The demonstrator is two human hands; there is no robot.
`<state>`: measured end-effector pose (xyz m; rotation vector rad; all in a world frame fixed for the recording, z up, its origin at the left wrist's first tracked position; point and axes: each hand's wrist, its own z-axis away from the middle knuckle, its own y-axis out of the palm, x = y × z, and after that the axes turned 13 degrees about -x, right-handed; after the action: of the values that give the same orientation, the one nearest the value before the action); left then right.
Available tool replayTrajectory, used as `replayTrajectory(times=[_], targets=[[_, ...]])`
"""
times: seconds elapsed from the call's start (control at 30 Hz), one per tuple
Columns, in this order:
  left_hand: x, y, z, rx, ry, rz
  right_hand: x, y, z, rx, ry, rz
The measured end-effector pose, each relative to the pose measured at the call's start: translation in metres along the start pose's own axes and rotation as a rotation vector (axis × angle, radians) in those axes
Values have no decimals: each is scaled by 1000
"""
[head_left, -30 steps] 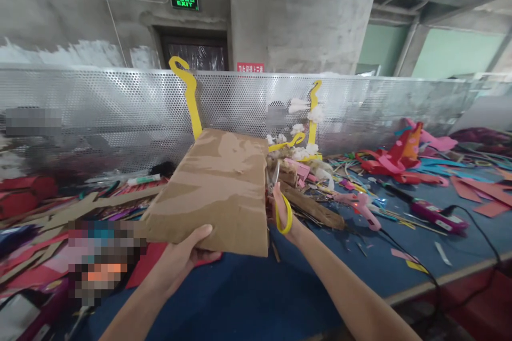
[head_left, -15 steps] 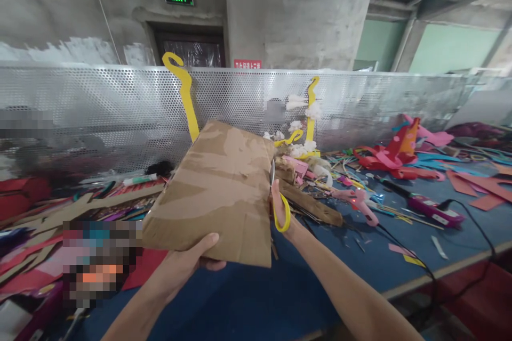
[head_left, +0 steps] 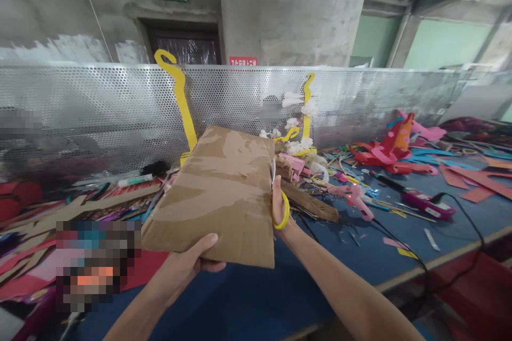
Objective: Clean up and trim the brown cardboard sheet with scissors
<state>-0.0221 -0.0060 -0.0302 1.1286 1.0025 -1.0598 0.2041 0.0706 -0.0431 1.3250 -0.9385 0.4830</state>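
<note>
A brown cardboard piece [head_left: 220, 197], with torn lighter patches on its face, is held tilted above the blue table. My left hand [head_left: 202, 256] grips its lower edge, thumb on top and fingers underneath. Along the right edge of the cardboard, my right hand [head_left: 280, 208] is closed on yellow-handled scissors [head_left: 285, 212]. One scissor blade shows upright against that edge; the other blade is hidden behind the cardboard. Most of my right fingers are hidden too.
On the blue table [head_left: 256, 303], a pink glue gun [head_left: 357, 201] and a purple glue gun [head_left: 430, 205] with cords lie to the right. Red and orange paper shapes [head_left: 394, 149] stand behind them. Cardboard strips [head_left: 80, 208] pile up left. Yellow hooked stands [head_left: 182, 101] rise by the perforated metal panel [head_left: 100, 112].
The view has shifted slightly, so the background sits a little further left. Both hands keep their hold, and the scissors stay at the cardboard's right edge.
</note>
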Motion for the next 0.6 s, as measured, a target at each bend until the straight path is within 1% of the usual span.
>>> replayTrajectory(times=[0.2,0.43,0.53,0.6], targets=[[-2,-3,-4,13,3,-11,-2,1,0,44,35,5],[-4,-10,-7,-8,-17,-76,-10,-9,-16,112,92,46],[-4,-14,-7,-25,-9,-106,-11,-13,-22,113,90,59],[-5,-16,-7,-11,-2,-132,-11,-14,-24,102,82,70]])
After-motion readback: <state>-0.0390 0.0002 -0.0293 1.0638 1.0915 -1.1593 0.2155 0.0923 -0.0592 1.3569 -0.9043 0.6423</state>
